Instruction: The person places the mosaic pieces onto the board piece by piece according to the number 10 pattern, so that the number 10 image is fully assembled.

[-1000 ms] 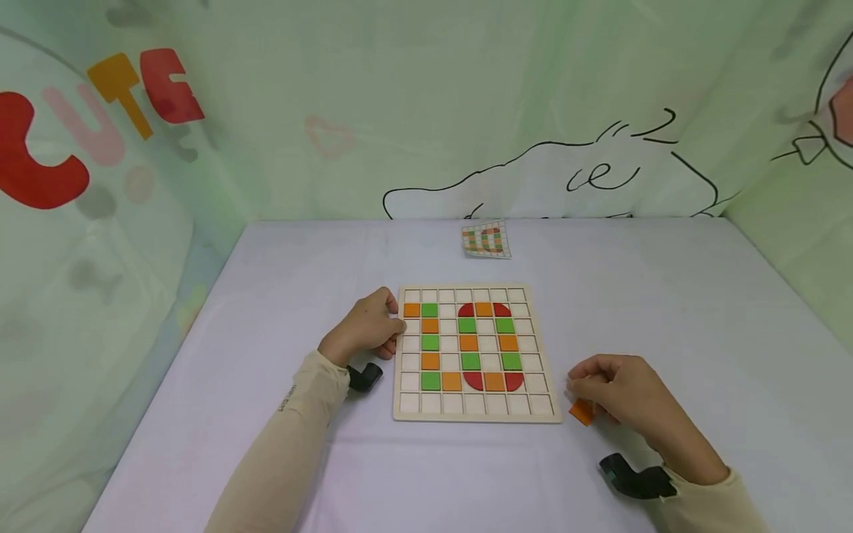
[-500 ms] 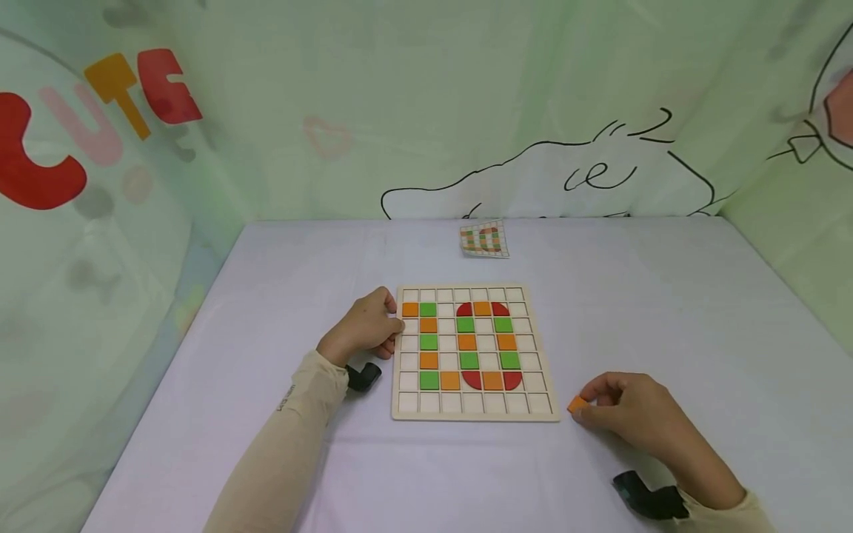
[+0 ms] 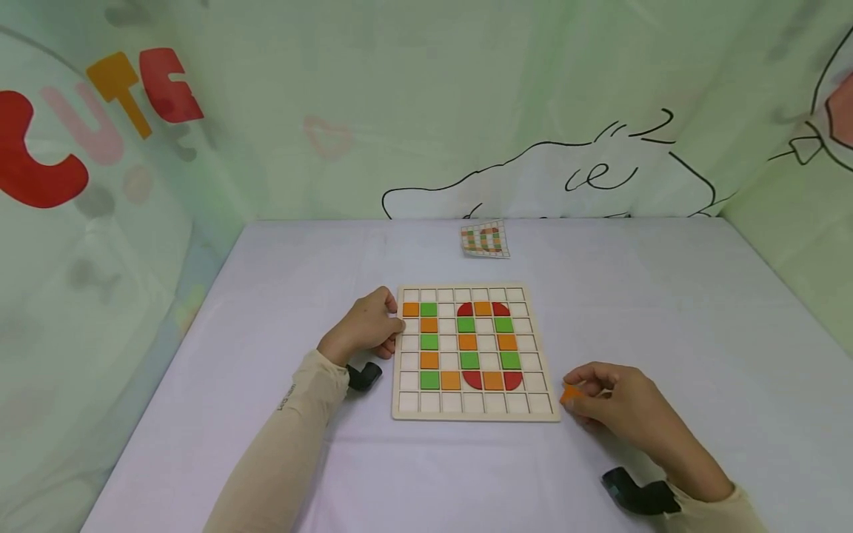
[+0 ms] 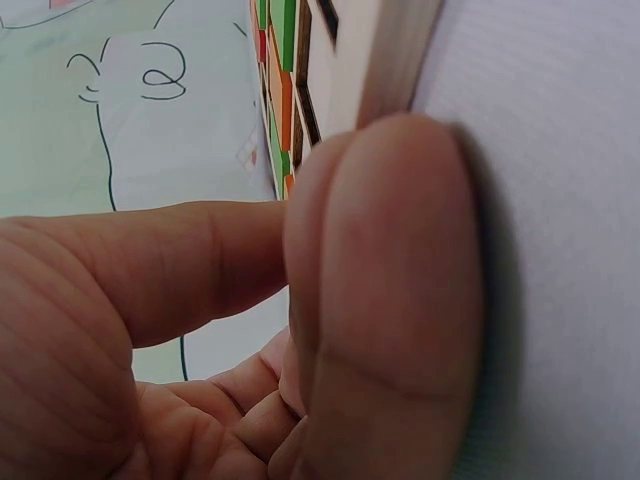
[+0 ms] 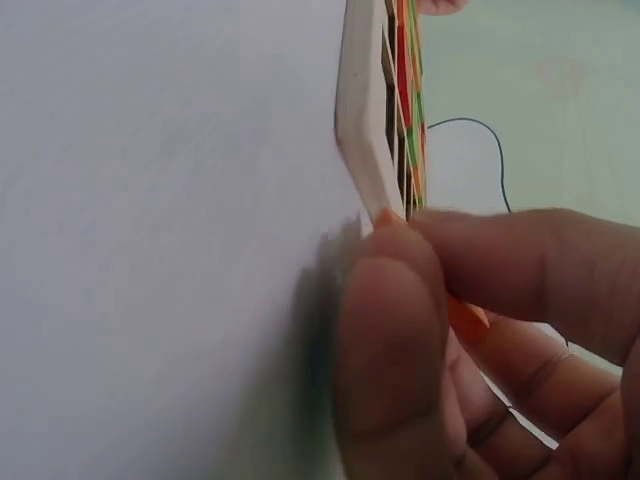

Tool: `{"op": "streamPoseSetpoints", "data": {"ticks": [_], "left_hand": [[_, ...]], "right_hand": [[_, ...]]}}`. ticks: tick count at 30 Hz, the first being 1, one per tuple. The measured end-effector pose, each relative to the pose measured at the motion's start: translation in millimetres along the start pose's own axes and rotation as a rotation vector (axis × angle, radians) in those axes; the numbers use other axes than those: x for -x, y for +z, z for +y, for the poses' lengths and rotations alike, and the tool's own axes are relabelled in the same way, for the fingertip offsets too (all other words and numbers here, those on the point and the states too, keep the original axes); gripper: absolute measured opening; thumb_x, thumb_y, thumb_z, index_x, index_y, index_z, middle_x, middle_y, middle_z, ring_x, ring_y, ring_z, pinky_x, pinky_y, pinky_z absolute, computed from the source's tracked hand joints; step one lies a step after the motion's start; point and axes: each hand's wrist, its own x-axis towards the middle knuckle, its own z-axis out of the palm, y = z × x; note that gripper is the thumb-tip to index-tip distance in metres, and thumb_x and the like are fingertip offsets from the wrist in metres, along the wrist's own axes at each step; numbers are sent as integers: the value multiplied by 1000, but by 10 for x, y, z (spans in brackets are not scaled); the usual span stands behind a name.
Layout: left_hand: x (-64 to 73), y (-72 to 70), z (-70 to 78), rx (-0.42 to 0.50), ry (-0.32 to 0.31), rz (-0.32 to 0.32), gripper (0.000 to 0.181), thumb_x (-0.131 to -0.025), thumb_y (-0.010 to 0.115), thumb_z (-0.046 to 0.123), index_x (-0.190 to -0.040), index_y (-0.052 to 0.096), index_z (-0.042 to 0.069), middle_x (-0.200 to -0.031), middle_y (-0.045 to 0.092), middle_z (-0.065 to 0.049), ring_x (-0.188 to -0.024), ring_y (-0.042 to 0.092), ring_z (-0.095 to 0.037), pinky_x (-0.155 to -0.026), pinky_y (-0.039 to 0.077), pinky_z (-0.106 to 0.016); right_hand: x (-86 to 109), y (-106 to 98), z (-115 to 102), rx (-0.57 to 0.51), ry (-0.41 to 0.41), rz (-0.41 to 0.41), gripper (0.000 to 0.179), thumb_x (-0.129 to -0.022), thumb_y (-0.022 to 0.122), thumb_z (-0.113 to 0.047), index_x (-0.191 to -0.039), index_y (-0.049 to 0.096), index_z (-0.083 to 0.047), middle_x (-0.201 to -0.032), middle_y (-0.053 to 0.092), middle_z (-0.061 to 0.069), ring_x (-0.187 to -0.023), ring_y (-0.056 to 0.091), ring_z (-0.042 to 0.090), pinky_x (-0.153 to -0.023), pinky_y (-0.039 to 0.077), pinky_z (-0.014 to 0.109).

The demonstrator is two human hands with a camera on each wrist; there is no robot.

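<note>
A light wooden grid board (image 3: 409, 403) lies flat on the table, with orange, green and red tiles set in its cells. At its left edge is my left hand (image 3: 365, 326), thumb and fingers pinching the rim. The left wrist view shows those fingertips right against the board's edge (image 4: 385, 70). Just off the board's right side, low down, my right hand (image 3: 623, 407) pinches a small orange tile (image 3: 569, 393) between thumb and fingers. Up close in the right wrist view, most of the orange tile (image 5: 468, 318) is hidden by the fingers, near the board's corner.
A small patterned card (image 3: 485, 240) with a coloured grid stands or lies at the table's back edge. Printed cloth walls (image 3: 320, 89) enclose the white table (image 3: 300, 266). Black curved wrist-worn pieces (image 3: 640, 494) sit beside each sleeve.
My right hand has turned the orange tile in its fingers, first drawing slightly back, then moving left towards the board. My left hand has stayed at the board's edge.
</note>
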Motion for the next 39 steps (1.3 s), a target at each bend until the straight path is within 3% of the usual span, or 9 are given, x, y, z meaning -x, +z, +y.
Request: {"op": "streamPoseSetpoints", "data": {"ticks": [6,18,30,39], "left_hand": [[-5,-1,0,-1,-1,-1,22,-100,62,7,-116,47,4,-71,64,-14,-51,62,-18,-50,60,-30],[-5,-4,5,9,-10,-5,23,-100,62,7,-117,47,4,-73,64,-13,-52,62,-18,-50,60,-29],[-18,5,-14,14,-19,3,22,-100,63,6,-116,47,4,-69,62,-12,-51,61,-18,-49,59,-30],[-5,-1,11,10,-29,2,22,-101,63,8,-116,47,5,-71,62,-12,-51,61,-18,-50,59,-29]], "right_hand": [[-26,28,-99,-149,-23,-40,30,-95,69,-3,-123,68,7,-88,71,10,-72,71,20,-64,62,28],[-203,308,-432,-365,4,-150,26,-96,68,-4,-119,68,9,-94,75,12,-75,74,21,-67,64,30],[-329,624,-804,-423,-67,-263,22,-96,69,-4,-113,70,8,-90,76,14,-71,72,20,-65,64,29],[-415,804,-973,-470,-55,-306,19,-95,72,-4,-111,71,6,-88,75,12,-72,74,19,-67,65,30]]}}
